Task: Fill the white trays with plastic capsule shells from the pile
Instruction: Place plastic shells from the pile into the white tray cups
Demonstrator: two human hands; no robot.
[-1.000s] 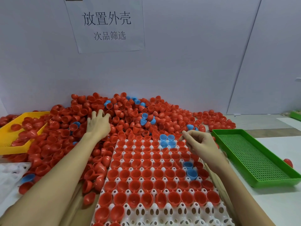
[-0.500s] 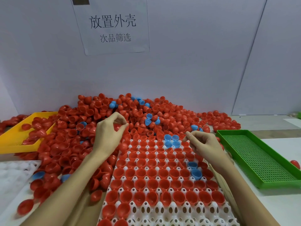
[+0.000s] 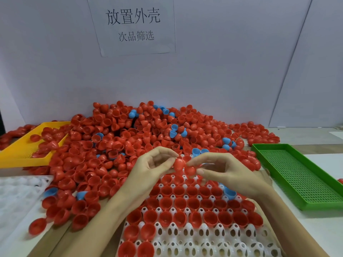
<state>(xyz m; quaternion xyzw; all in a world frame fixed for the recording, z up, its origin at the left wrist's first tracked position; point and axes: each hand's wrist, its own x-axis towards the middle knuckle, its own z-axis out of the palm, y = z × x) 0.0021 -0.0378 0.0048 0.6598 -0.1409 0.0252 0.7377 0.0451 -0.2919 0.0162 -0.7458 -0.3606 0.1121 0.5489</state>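
Note:
A big pile of red capsule shells [image 3: 130,141], with a few blue ones, lies against the back wall. In front of me a white tray [image 3: 204,236] holds rows of red shells and some blue ones; its nearest sockets are bare. My left hand [image 3: 152,166] pinches a red shell [image 3: 179,164] above the tray's far part. My right hand [image 3: 222,169] meets it there, its thumb and fingers on a second red shell [image 3: 190,170] touching the first.
A green perforated tray [image 3: 300,180] lies to the right. At the left a yellow tray [image 3: 22,153] holds some red shells. Another white tray [image 3: 16,193] sits at the near left. A paper sign [image 3: 132,25] hangs on the wall.
My left hand came off the pile with a red shell and moved right to meet my right hand over the tray. The camera view shifted closer and to the left.

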